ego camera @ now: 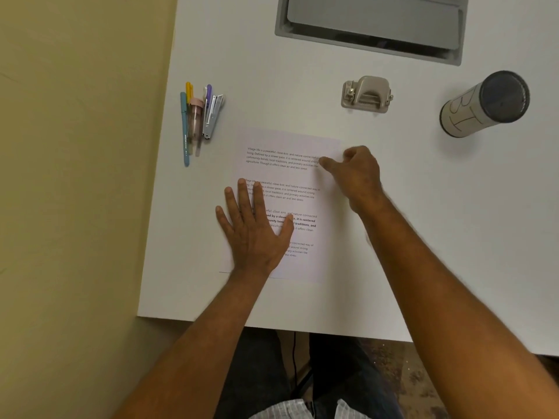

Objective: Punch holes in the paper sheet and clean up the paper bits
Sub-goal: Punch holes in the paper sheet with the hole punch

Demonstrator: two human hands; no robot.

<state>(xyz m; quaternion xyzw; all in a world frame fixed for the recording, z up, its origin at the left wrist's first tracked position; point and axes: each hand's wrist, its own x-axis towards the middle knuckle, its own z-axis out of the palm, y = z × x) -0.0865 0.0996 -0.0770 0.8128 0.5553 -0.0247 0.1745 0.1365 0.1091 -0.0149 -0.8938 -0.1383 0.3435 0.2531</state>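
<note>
A printed paper sheet (298,176) lies flat on the white table (272,297), with several blocks of text. My left hand (252,226) rests flat on its lower left part, fingers spread. My right hand (357,173) is at the sheet's upper right edge, thumb on the paper and fingers curled beside it; whether it pinches the edge is unclear. A beige hole punch (366,94) stands beyond the sheet, apart from both hands.
Several pens and a stapler (199,119) lie in a bunch at the left. A cylindrical container (484,104) lies tilted at the right. A grey recessed cable tray (372,25) sits at the back. The table's left edge borders a yellowish floor.
</note>
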